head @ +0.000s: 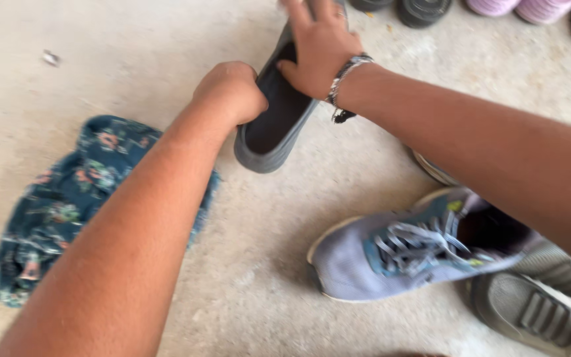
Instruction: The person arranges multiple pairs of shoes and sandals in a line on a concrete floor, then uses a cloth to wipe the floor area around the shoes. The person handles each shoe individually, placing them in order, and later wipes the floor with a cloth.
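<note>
Grey slip-on shoe (273, 125), held between both hands above a bare concrete floor (252, 277), sits near the top middle of my head-camera view, its dark opening turned toward me. I see the left hand (231, 91) closed in a fist-like grip on the shoe's near rim, knuckles up. The right hand (318, 49), a beaded bracelet (346, 74) at its wrist, is wrapped over the far side with the thumb hooked inside the opening; the fingertips blur at the frame's upper edge.

Risks, as I judge them from here: the shoe is tilted, pinched only at its soft rim, so it could fold or slip from the left hand and drop to the floor. The bracelet's loose dark tassel hangs close to the rim and might catch on it. Just below the right forearm lies a lilac-blue lace-up sneaker (404, 254), and a careless sweep of that arm could knock it.

As for what holds anything: the grey shoe's inside looks dark, and I can make out nothing in it beyond the thumb. The sneaker's mouth is shadowed too, partly behind the forearm, so I cannot tell its contents.

Around the scene: a crumpled dark blue floral cloth (54, 205) lies on the floor under the left forearm; a grey ribbed-sole shoe (536, 317) lies at lower right; more footwear lines the top edge, including pink pieces (520, 8).
</note>
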